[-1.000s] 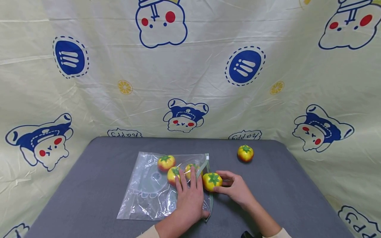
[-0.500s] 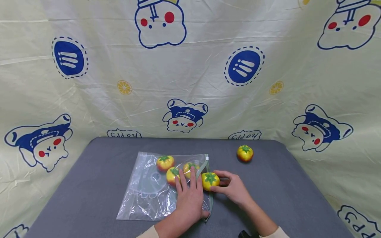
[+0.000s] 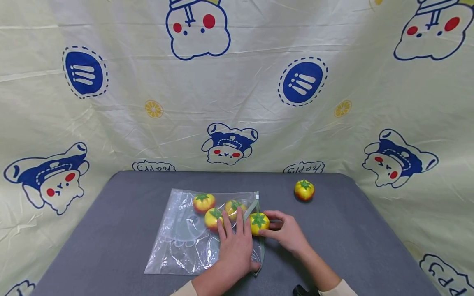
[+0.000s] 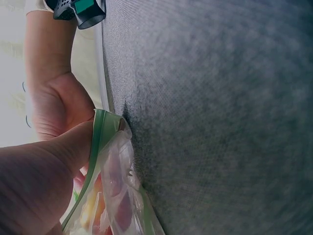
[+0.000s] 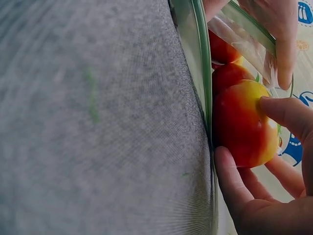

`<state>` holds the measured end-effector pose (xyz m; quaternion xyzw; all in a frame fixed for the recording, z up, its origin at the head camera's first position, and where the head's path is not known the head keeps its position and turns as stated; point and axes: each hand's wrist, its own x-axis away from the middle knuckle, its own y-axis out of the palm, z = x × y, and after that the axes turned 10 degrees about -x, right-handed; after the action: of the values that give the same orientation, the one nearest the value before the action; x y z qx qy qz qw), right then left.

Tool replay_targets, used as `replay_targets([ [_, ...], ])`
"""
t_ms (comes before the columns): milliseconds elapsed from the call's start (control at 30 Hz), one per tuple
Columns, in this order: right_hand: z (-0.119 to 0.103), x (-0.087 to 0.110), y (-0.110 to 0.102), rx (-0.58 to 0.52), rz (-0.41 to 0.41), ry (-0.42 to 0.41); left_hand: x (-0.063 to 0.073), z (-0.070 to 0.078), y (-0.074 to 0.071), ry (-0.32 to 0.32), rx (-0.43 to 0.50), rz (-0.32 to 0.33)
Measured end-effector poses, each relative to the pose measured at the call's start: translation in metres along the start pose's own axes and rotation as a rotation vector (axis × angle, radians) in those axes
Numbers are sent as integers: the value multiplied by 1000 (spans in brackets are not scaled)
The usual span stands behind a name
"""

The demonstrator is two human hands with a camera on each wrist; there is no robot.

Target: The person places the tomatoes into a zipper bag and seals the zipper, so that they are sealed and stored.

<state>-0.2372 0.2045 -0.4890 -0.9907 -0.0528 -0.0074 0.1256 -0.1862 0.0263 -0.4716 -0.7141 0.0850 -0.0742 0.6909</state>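
A clear zip bag (image 3: 174, 255) with a green-edged mouth lies on the table, its mouth toward the right. Inside it are a yellow-red tomato (image 3: 204, 202), a second tomato (image 3: 212, 220) and a third tomato (image 3: 233, 209). My left hand (image 3: 236, 246) rests on the bag near the mouth, its fingers straight and spread, thumb at the bag's near edge. My right hand (image 3: 290, 234) holds another tomato (image 3: 259, 223) between thumb and fingers, right at the mouth. In the right wrist view this tomato (image 5: 244, 122) sits between the bag's parted edges, against the tomatoes behind it.
One more tomato (image 3: 304, 190) stands at the back right of the grey table (image 3: 111, 230). A patterned curtain (image 3: 237, 90) hangs behind the table. A black object (image 3: 300, 290) shows by the right forearm at the bottom edge.
My right hand has moved slightly left, carrying its tomato further into the bag's mouth. The left hand stays in place on the bag.
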Motion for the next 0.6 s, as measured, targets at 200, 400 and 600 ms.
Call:
replay_targets([
  [200, -3, 0, 2, -2, -5, 3, -1, 0, 0, 1, 17, -11],
  [400, -2, -2, 4, -2, 28, 15, -1, -1, -1, 6, 17, -26],
  [600, -2, -2, 5, -29, 14, 14, -1, -1, -1, 9, 11, -17],
])
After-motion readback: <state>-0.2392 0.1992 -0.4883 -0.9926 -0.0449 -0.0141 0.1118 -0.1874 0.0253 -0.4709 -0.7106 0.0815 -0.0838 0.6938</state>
